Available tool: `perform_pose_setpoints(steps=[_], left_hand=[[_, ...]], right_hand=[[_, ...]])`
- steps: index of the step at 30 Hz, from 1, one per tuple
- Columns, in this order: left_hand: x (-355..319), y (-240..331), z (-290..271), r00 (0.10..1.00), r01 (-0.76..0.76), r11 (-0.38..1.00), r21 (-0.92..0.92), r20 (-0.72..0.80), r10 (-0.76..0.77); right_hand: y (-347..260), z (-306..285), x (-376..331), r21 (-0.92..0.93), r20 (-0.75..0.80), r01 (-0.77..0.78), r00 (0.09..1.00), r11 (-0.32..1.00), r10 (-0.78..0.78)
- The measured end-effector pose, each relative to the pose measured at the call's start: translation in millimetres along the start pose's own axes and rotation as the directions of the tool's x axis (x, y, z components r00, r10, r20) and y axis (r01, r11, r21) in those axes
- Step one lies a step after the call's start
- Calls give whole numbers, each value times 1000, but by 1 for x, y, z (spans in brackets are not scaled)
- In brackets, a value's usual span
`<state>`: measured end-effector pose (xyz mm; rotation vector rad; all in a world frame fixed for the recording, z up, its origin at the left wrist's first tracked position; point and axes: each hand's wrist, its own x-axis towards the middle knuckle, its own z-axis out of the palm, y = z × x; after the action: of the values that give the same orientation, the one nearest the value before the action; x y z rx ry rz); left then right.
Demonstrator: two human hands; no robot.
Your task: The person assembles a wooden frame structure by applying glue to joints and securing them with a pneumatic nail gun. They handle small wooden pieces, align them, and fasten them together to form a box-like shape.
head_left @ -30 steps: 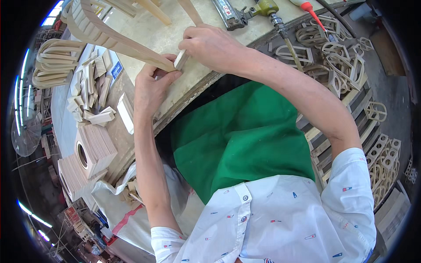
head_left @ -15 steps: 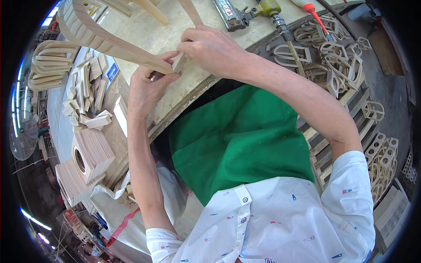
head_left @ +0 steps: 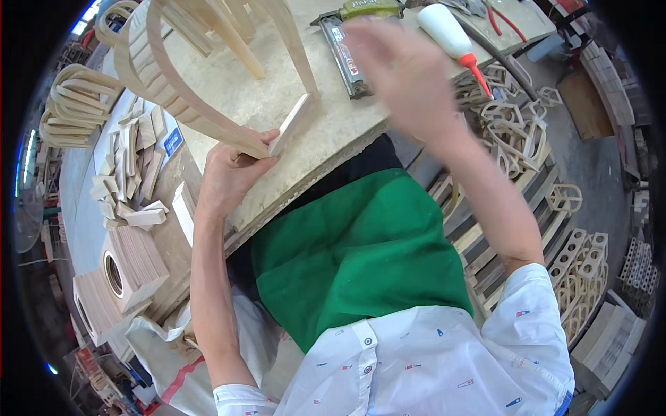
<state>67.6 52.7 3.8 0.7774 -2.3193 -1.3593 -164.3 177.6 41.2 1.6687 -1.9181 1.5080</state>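
My left hand (head_left: pixel 232 173) is closed around the near end of a curved, U-shaped wooden frame (head_left: pixel 184 97) standing on the worktable (head_left: pixel 347 132). A short, pale wooden strip (head_left: pixel 289 125) spans from that end to the frame's other leg, touching my left fingertips. My right hand (head_left: pixel 409 87) is lifted off the frame, over the table edge beside a nail gun (head_left: pixel 340 55) with a green body. Motion smears its fingers, so whether they touch the gun cannot be made out.
A white glue bottle (head_left: pixel 444 31) with a red nozzle and red-handled pliers (head_left: pixel 506 24) lie at the far right. Loose wood offcuts (head_left: pixel 132 159) and stacked blocks with round holes (head_left: pixel 135 267) sit at left. Small wooden frames (head_left: pixel 520 132) pile at right.
My right hand has let go of the wooden strip and moved right, up to the nail gun. My left hand keeps hold of the frame's end. The view has shifted somewhat.
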Motion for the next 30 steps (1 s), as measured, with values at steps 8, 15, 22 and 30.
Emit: perform_pose_setpoints(steps=[8,15,22,30], left_hand=[[10,1,3,997,65,997,-38,49,-63],[13,-5,1,998,24,999,37,63,-27],[6,-8,-2,998,1,1000,24,55,-3],[8,-1,-3,993,73,995,66,89,-79]], right_hand=[[159,5,67,-676,188,-339,779,654,598],[147,-10,45,288,441,-841,541,457,716],[-20,-49,-62,650,484,-747,545,136,685],[-89,-2,-131,788,487,-607,512,-102,708]])
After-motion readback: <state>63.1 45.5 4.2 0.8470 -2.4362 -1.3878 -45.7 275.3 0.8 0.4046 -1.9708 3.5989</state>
